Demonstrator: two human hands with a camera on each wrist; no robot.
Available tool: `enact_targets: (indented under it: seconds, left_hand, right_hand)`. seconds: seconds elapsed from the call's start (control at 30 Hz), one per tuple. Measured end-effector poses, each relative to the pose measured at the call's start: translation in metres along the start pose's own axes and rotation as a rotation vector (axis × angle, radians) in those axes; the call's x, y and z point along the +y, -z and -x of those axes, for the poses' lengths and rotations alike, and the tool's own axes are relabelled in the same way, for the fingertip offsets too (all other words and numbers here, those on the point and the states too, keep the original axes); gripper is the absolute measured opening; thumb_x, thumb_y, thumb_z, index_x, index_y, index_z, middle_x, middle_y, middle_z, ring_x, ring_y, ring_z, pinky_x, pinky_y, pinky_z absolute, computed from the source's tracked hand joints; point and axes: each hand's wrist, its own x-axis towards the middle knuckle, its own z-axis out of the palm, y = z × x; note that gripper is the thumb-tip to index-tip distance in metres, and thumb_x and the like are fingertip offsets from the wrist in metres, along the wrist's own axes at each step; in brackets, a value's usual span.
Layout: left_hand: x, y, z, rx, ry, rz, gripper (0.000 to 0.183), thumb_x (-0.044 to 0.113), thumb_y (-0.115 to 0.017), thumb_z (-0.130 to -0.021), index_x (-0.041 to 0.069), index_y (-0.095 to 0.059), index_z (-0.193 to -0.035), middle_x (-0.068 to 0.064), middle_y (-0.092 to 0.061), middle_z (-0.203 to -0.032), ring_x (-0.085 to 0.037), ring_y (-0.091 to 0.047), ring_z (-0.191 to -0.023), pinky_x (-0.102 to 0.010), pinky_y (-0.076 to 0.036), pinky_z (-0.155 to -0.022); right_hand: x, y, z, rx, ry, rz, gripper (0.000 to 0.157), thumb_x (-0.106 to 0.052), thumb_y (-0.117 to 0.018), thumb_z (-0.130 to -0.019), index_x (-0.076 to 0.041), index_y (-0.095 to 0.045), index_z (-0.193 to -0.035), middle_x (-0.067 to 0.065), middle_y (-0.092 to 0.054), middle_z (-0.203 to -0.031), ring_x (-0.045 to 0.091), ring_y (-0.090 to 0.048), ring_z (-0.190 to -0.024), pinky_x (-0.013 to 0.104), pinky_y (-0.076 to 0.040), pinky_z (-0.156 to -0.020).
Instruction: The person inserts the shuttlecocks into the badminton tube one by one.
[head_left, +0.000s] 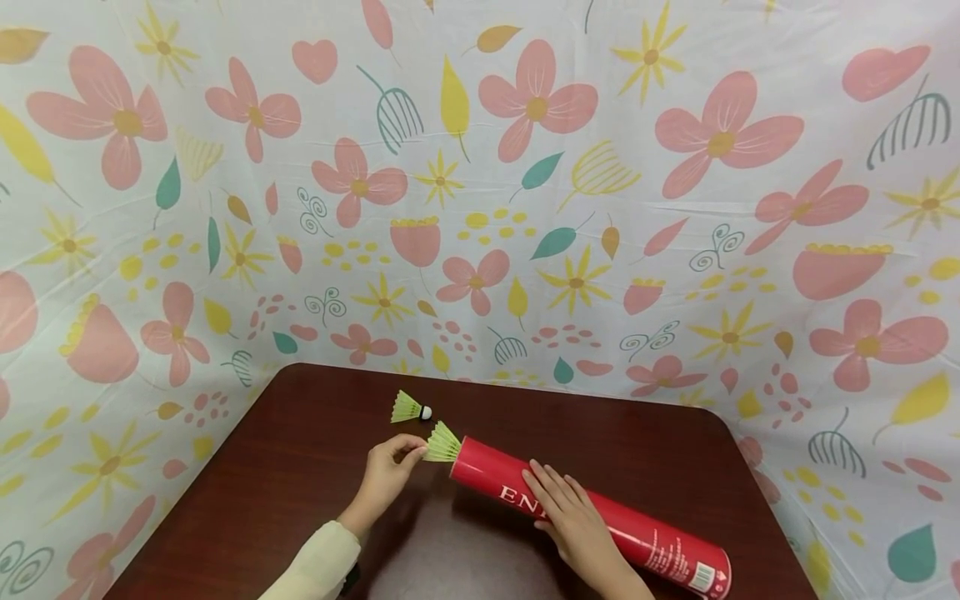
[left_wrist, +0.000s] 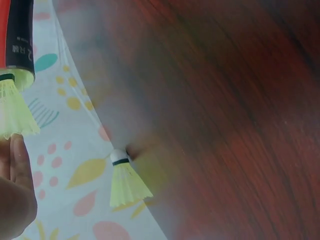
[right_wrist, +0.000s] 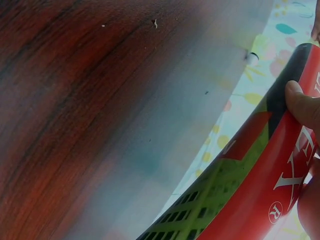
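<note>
A yellow shuttlecock (head_left: 442,443) sits at the left mouth of a long red tube (head_left: 656,537), which lies slanted on the table. My left hand (head_left: 388,479) pinches the edge of its skirt between thumb and fingertips. In the left wrist view, the cork end of this shuttlecock (left_wrist: 16,110) is hidden inside the tube. Across the tube's middle lies my right hand (head_left: 576,525), holding it; the right wrist view shows the thumb (right_wrist: 300,100) over the tube's side. Behind the left hand, a second yellow shuttlecock (head_left: 405,407) lies on its side, its white cork pointing right.
The dark brown tabletop (head_left: 247,492) has a glossy surface. A floral cloth (head_left: 480,192) hangs close behind its far edge and along both sides. The tube's far right end reaches near the table's front right part.
</note>
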Motion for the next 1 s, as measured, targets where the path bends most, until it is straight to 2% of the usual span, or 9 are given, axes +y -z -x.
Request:
enact_targets:
  seconds: [0.07, 0.13, 0.2, 0.27, 0.33, 0.43, 0.53, 0.8, 1.0]
  left_hand:
    - [0.002, -0.004, 0.001, -0.011, 0.014, 0.000, 0.012, 0.003, -0.075, -0.079, 0.013, -0.073, -0.085, -0.004, -0.071, -0.080, -0.014, -0.063, -0.071, -0.026, -0.051, -0.063]
    - [0.005, -0.007, 0.002, -0.020, 0.009, -0.001, 0.013, 0.000, -0.075, -0.078, 0.011, -0.073, -0.085, -0.008, -0.070, -0.080, -0.020, -0.064, -0.072, -0.027, -0.052, -0.063]
    - [0.011, -0.009, 0.003, -0.031, -0.007, -0.003, 0.012, -0.003, -0.074, -0.078, 0.006, -0.072, -0.085, -0.012, -0.070, -0.080, -0.026, -0.064, -0.072, -0.027, -0.051, -0.063]
    - [0.020, -0.010, 0.005, -0.048, -0.024, 0.005, 0.010, -0.005, -0.073, -0.078, 0.002, -0.072, -0.085, -0.014, -0.069, -0.079, -0.029, -0.064, -0.072, -0.028, -0.052, -0.063]
    - [0.030, -0.009, 0.006, -0.067, -0.033, 0.011, 0.007, -0.005, -0.072, -0.080, -0.001, -0.072, -0.086, -0.015, -0.069, -0.080, -0.030, -0.064, -0.071, -0.028, -0.052, -0.063]
    - [0.041, -0.006, 0.007, -0.084, -0.043, 0.014, 0.006, -0.004, -0.072, -0.081, -0.001, -0.072, -0.086, -0.016, -0.069, -0.080, -0.027, -0.063, -0.071, -0.029, -0.052, -0.063]
    - [0.045, -0.005, 0.007, -0.085, -0.053, 0.005, 0.006, -0.005, -0.073, -0.080, -0.002, -0.072, -0.085, -0.016, -0.068, -0.079, -0.028, -0.063, -0.070, -0.031, -0.052, -0.063]
    - [0.042, -0.008, 0.008, -0.083, -0.071, 0.014, 0.006, -0.007, -0.072, -0.079, -0.002, -0.071, -0.083, -0.014, -0.068, -0.077, -0.031, -0.061, -0.066, -0.030, -0.052, -0.060]
    - [0.041, -0.010, 0.011, -0.093, -0.052, 0.029, 0.005, -0.007, -0.072, -0.081, -0.003, -0.071, -0.083, -0.015, -0.068, -0.078, -0.031, -0.062, -0.067, -0.029, -0.051, -0.061]
  right_hand:
    - [0.000, 0.000, 0.000, 0.003, 0.000, -0.001, 0.059, -0.044, -0.034, -0.102, -0.006, -0.040, -0.146, 0.012, -0.042, -0.148, 0.029, -0.046, -0.130, 0.038, -0.024, -0.111]
    - [-0.001, 0.001, 0.000, 0.006, 0.000, -0.010, 0.060, -0.046, -0.028, -0.102, -0.006, -0.040, -0.146, 0.012, -0.041, -0.149, 0.029, -0.046, -0.129, 0.033, -0.018, -0.114]
    - [-0.001, 0.001, -0.001, 0.008, 0.003, -0.017, 0.058, -0.041, -0.044, -0.100, -0.006, -0.041, -0.146, 0.012, -0.041, -0.149, 0.030, -0.047, -0.128, 0.033, -0.017, -0.114]
    - [-0.001, 0.001, -0.001, 0.007, 0.006, -0.018, 0.065, -0.034, -0.062, -0.091, -0.006, -0.041, -0.146, 0.012, -0.041, -0.149, 0.031, -0.047, -0.128, 0.036, -0.022, -0.112]
    - [-0.002, 0.001, -0.001, 0.006, 0.011, -0.012, 0.074, -0.027, -0.071, -0.082, -0.006, -0.041, -0.146, 0.012, -0.041, -0.149, 0.031, -0.048, -0.128, 0.041, -0.029, -0.107]
    - [-0.002, 0.000, -0.001, 0.004, 0.017, 0.003, 0.076, -0.027, -0.072, -0.080, -0.006, -0.041, -0.146, 0.012, -0.041, -0.149, 0.031, -0.049, -0.127, 0.045, -0.034, -0.101]
    - [-0.002, 0.001, -0.001, 0.000, 0.015, 0.005, 0.077, -0.026, -0.073, -0.079, -0.006, -0.041, -0.146, 0.012, -0.041, -0.149, 0.031, -0.049, -0.127, 0.045, -0.034, -0.101]
    - [-0.002, 0.000, 0.000, -0.001, 0.008, 0.014, 0.082, -0.023, -0.076, -0.073, -0.006, -0.041, -0.146, 0.013, -0.041, -0.148, 0.030, -0.048, -0.128, 0.040, -0.029, -0.105]
    - [-0.002, -0.001, 0.001, 0.004, 0.006, 0.018, 0.073, -0.028, -0.067, -0.080, -0.006, -0.042, -0.145, 0.013, -0.043, -0.147, 0.028, -0.046, -0.130, 0.040, -0.027, -0.106]
